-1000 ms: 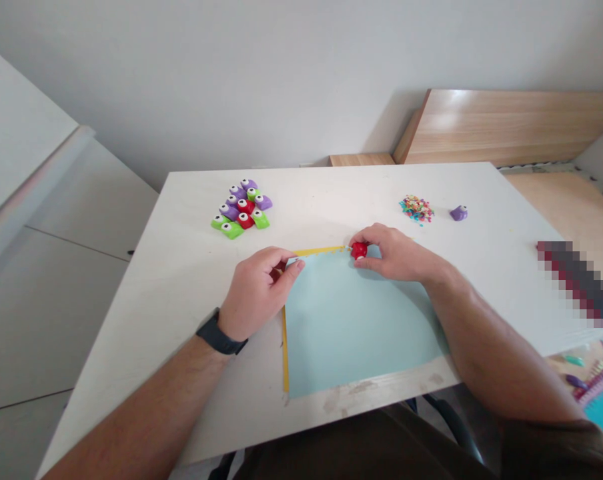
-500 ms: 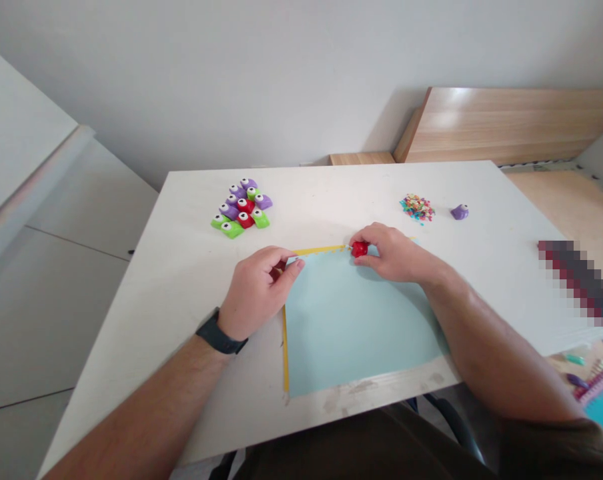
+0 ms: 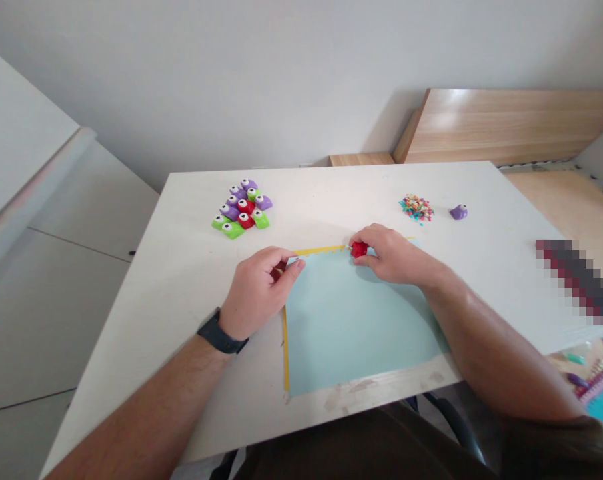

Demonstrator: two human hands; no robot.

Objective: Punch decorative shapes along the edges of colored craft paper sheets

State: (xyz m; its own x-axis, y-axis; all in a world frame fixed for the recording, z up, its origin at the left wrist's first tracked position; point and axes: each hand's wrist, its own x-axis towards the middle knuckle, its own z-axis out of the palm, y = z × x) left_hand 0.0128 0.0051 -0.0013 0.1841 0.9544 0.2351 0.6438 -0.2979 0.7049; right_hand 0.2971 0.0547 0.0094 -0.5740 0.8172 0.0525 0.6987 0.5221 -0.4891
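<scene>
Left hand pinches one blue sheet, right hand grips one red punch! Eleven punches cluster beyond, one purple punch near confetti

1 head view, roughly forward-down.

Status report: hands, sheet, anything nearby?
Left hand at far left corner of blue sheet. Right hand gripping red punch at far edge. Punch cluster beyond sheet, leftward.
</scene>
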